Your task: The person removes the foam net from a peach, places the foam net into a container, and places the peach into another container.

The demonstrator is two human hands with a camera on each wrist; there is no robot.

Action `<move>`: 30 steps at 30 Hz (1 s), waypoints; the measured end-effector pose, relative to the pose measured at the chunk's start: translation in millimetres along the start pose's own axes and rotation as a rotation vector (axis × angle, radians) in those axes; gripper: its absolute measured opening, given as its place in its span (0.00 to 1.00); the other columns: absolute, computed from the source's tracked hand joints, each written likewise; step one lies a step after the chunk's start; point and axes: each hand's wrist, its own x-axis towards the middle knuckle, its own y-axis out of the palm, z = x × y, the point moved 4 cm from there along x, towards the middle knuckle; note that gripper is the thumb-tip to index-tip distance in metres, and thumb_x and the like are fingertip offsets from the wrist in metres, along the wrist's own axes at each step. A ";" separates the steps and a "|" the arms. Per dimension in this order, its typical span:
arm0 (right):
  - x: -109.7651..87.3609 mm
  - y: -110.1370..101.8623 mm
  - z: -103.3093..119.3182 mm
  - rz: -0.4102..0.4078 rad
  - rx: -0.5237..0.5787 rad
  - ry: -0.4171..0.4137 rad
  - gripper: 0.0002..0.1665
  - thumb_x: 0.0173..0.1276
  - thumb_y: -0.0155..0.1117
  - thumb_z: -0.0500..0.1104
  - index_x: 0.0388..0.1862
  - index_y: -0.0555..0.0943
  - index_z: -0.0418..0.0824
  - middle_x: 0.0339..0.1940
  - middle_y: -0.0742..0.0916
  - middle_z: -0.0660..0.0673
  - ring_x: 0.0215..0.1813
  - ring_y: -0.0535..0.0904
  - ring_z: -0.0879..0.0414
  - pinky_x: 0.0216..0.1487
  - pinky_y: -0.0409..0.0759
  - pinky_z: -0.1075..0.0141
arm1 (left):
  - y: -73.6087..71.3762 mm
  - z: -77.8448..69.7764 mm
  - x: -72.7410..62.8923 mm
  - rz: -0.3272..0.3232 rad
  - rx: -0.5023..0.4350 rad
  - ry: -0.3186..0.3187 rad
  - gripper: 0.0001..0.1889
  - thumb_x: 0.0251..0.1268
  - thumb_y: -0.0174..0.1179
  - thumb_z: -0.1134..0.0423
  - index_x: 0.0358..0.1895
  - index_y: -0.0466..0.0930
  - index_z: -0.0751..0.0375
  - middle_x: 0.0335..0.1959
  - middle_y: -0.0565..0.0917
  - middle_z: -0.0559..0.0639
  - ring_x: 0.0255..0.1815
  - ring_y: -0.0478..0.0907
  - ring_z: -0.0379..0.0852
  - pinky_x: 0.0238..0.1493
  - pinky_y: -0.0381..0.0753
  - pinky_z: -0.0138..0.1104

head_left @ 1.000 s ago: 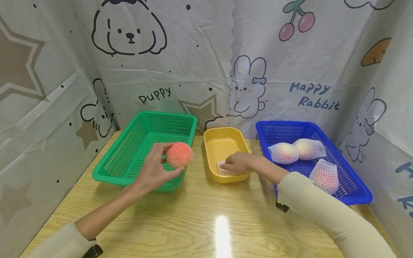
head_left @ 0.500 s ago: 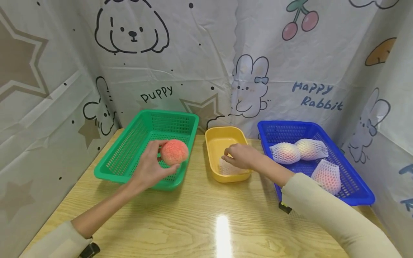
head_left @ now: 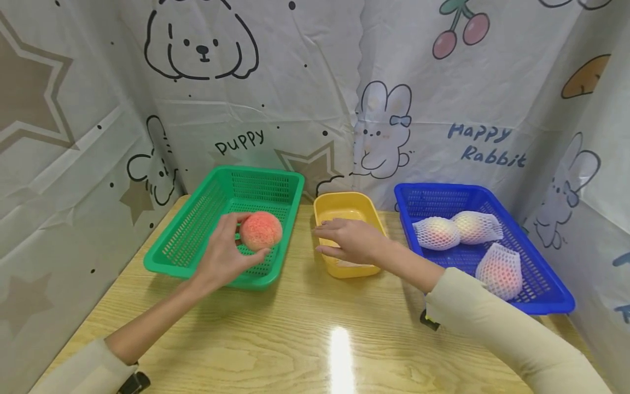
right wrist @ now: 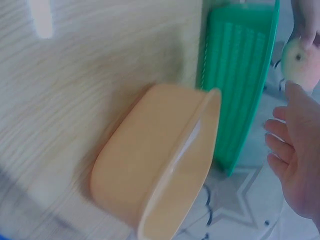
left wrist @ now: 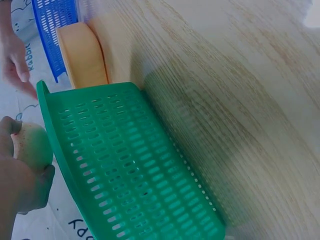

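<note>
Left of centre, my left hand (head_left: 220, 256) pinches a peach (head_left: 262, 231) over the green basket (head_left: 169, 269); mid-frame, my right hand (head_left: 355, 241), fingers outstretched, hovers over the yellow tub (head_left: 353, 272).

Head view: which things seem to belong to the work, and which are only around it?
Likely the work: bare fruit in left hand; right hand over yellow tub; green basket; blue basket; netted fruits.
Apparently only surroundings: printed cloth; table.

"puppy" lettering (head_left: 240, 142), blue "Happy Rabbit" lettering (head_left: 487, 145), both on printed cloth (head_left: 305, 98)
</note>
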 end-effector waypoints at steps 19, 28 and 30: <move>26.7 18.8 41.0 -0.030 0.030 -0.204 0.26 0.73 0.65 0.51 0.64 0.80 0.40 0.62 0.83 0.44 0.66 0.76 0.51 0.69 0.69 0.61 | -5.0 11.2 -0.4 0.011 0.012 -0.034 0.37 0.48 0.78 0.67 0.62 0.67 0.69 0.54 0.70 0.63 0.47 0.73 0.55 0.39 0.85 0.51; 34.0 25.6 51.8 -0.038 0.066 -0.235 0.24 0.73 0.64 0.50 0.64 0.81 0.41 0.62 0.83 0.44 0.66 0.76 0.52 0.62 0.77 0.62 | -6.5 16.2 -2.6 0.004 0.049 -0.035 0.37 0.48 0.78 0.65 0.61 0.68 0.70 0.52 0.71 0.63 0.46 0.72 0.54 0.38 0.85 0.48; 35.1 28.3 53.3 -0.041 0.064 -0.247 0.24 0.73 0.65 0.50 0.63 0.81 0.41 0.61 0.84 0.44 0.65 0.77 0.52 0.62 0.77 0.63 | -6.7 17.3 -3.3 0.002 0.056 -0.032 0.37 0.47 0.78 0.65 0.60 0.68 0.69 0.52 0.71 0.63 0.46 0.72 0.54 0.38 0.84 0.49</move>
